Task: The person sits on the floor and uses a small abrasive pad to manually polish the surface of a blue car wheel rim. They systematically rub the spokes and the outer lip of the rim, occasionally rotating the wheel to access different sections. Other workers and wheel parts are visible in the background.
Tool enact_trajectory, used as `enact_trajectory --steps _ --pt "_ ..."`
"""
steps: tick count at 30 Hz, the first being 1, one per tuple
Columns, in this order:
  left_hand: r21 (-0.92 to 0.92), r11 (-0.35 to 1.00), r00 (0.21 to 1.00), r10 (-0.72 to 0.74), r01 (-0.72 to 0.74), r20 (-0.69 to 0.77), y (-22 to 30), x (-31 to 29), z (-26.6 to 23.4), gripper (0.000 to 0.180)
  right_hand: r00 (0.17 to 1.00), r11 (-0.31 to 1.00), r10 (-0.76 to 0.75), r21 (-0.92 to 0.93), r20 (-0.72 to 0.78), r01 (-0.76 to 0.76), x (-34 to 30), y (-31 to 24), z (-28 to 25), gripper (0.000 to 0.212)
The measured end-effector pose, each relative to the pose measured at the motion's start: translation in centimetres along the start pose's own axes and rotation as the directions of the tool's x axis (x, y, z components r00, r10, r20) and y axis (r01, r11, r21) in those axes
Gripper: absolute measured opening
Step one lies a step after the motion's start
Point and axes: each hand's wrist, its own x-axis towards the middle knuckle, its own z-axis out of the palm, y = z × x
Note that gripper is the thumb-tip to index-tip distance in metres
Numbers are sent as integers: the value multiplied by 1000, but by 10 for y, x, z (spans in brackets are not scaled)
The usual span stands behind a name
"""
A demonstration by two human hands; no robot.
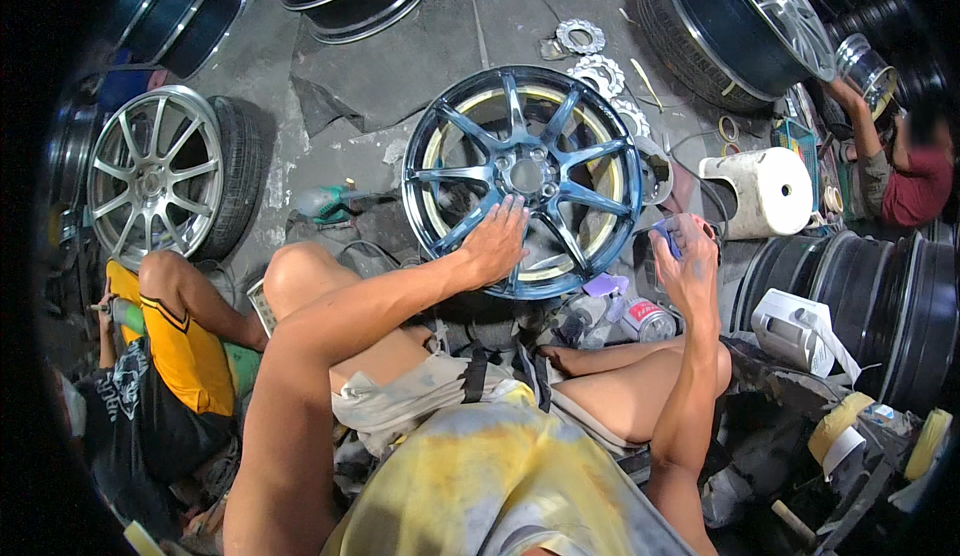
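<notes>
A dark blue multi-spoke wheel rim (510, 121) lies face up before my knees, with a pale yellowish ring showing between its spokes. My left hand (493, 243) rests flat on the lower part of the hub and a spoke, its fingers stretched out. Just off the wheel's right edge, my right hand (688, 264) is closed round a small blue-purple pad (665, 240); the fingers partly cover it. Below the wheel's lower right lie a light purple scrap (605, 285) and a red-and-silver can (648, 321).
A silver wheel (155, 181) with a tyre leans at left; another (700, 41) stands at upper right. A white stool (760, 194), stacked rims (850, 286) and a white box-shaped container (793, 331) are at right. Co-workers sit at far left and far right. A power tool (325, 204) lies left of the wheel.
</notes>
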Motion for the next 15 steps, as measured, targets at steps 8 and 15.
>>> enact_trajectory --steps 8,15 --pt "130 984 966 89 -123 242 43 -54 -25 86 998 996 -67 -51 3 67 1 12 2 13" --pt "81 984 864 97 -157 494 81 -83 -45 76 999 997 -41 -62 31 43 3 4 1 13"
